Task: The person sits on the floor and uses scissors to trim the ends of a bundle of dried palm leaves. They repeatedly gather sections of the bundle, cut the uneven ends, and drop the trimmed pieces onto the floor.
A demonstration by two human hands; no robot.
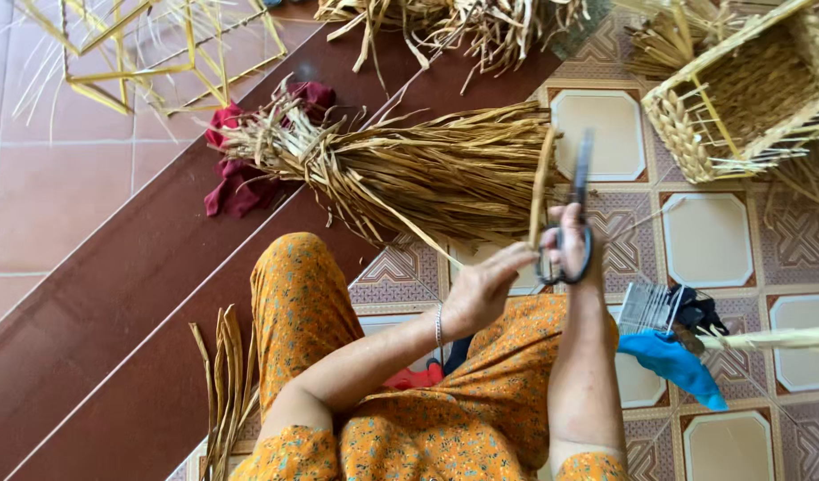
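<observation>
My right hand (565, 239) grips a pair of dark scissors (577, 209), blades pointing up and away from me. My left hand (485, 285) pinches the lower end of a single dried straw strip (540, 187), which stands upright just left of the blades. A big bundle of dried straw (418, 174) lies on the floor right behind both hands. My lap is covered by orange flowered cloth (481, 410).
A half-woven straw basket on a yellow wire frame (739, 93) sits at the upper right. An empty yellow wire frame (151, 49) stands upper left. Red cloth (236, 191) lies under the bundle. Loose straw (222, 392) lies lower left; blue cloth (672, 363) and a small comb-like tool (646, 307) right.
</observation>
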